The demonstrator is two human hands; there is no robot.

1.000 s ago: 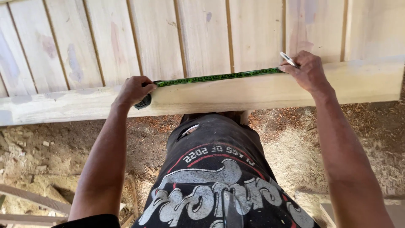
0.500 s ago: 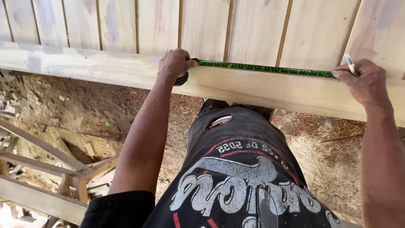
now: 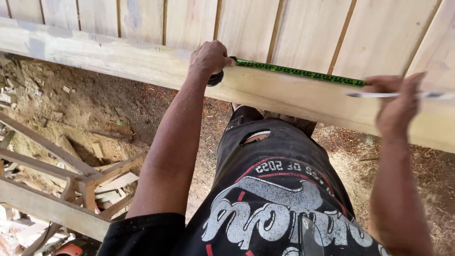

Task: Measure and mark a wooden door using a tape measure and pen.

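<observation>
My left hand grips the dark case of a tape measure against the top edge of a long pale wooden beam. The green tape runs out to the right along that edge. My right hand is blurred at the tape's far end, over the beam's face, and holds a thin pen or pencil that lies level and points left. Behind the beam stands a wall of upright pale planks.
Sawdust and wood chips cover the dirt ground below the beam. A rough timber frame with offcuts lies at the lower left. My dark printed shirt and ripped dark trousers fill the bottom centre.
The view has swung left and down, so beam and hands sit further right. My right hand has turned and blurred, with the pen now lying level across the beam.
</observation>
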